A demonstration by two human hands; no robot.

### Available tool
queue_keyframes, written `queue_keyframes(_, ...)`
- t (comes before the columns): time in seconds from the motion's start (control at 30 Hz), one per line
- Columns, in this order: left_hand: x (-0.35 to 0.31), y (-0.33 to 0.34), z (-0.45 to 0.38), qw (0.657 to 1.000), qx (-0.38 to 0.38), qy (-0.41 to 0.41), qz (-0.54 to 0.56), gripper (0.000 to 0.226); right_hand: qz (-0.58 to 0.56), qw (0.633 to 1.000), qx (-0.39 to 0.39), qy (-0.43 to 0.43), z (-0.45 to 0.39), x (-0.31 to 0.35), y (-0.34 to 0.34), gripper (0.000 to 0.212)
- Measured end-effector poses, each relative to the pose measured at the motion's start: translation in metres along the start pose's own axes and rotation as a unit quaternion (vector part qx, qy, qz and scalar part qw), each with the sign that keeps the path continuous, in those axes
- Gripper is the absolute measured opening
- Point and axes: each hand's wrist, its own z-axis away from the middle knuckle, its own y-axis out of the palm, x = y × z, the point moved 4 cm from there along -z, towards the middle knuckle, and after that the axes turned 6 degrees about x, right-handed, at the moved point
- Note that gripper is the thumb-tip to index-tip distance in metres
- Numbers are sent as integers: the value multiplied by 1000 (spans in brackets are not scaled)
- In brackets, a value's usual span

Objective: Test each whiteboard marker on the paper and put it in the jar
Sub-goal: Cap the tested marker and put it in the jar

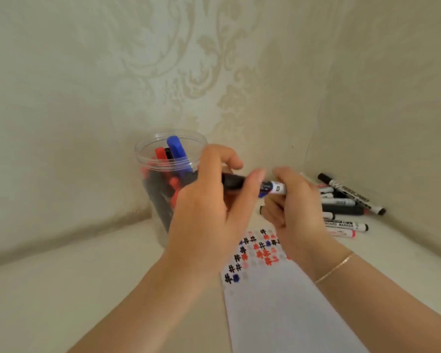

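Above one paper [290,314], two hands [252,197] grip one marker [250,184] beside one jar [163,179].

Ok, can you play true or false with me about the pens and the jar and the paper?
1. Both hands hold one marker between them. True: the left hand grips its black end, and the right hand grips its white barrel.
2. The jar has a lid on. False: its top is open, and a blue cap pokes above the rim.
3. The paper is still blank. False: it carries rows of black, red and blue test marks.
4. Loose markers lie to the right of the hands. True.
5. The jar is empty. False: red, black and blue markers stand inside it.
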Motion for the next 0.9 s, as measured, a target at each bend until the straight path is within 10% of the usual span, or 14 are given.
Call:
queue_keyframes(0.2,-43,-69,-86,963,-151,144,-172,33,186,972,122,-73,-12,73,105,34)
queue_keyframes(0.3,-36,-85,-111,943,-156,114,-271,30,401,885,123,-203,-19,87,126,40)
queue_keyframes(0.43,-6,-75,-123,940,-33,47,-337,20,602,758,62,-244,-46,71,91,19)
queue_keyframes(0.6,30,-53,-110,928,150,-39,-338,23,843,522,128,6,-69,1,12,34)
queue_keyframes(0.77,55,-38,-96,888,279,-130,-343,26,880,454,142,19,-68,-33,-17,39)
queue_keyframes(0.9,60,-38,-92,881,335,-246,-227,23,863,472,175,-46,-67,-36,-8,16)
